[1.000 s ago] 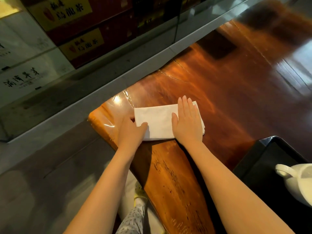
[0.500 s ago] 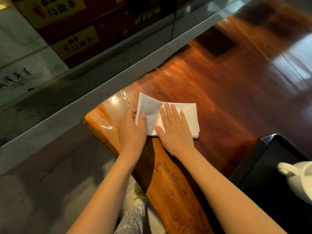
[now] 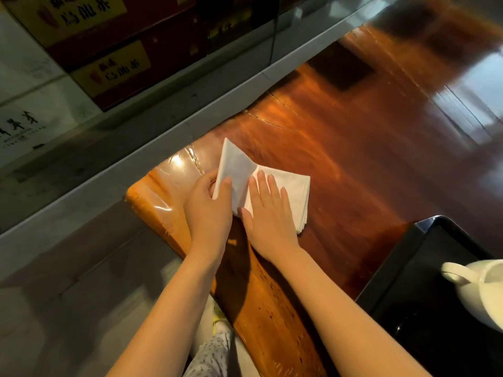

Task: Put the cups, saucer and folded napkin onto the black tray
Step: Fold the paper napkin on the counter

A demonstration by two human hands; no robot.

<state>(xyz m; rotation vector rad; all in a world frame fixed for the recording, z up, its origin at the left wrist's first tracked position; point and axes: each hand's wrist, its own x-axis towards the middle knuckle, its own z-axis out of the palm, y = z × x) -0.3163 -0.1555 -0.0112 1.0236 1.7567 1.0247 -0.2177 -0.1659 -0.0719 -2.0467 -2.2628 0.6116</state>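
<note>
A white napkin lies at the near left corner of the glossy wooden table. My left hand pinches its left half and holds that flap raised and tilted over toward the right. My right hand lies flat, fingers apart, pressing the napkin's right half onto the wood. The black tray sits at the lower right, on the table's near edge. A white cup with its handle pointing left stands on the tray, cut off by the frame. No saucer is in view.
The table's left end and near edge drop off to a grey floor. Beyond the far edge runs a grey ledge with glass panels and red-and-yellow boxes behind them. My leg in spotted cloth shows below the table edge.
My left hand has lifted the napkin's left half up off the table and swung it rightward. My right hand slid left along the napkin and stays pressed flat on it.
</note>
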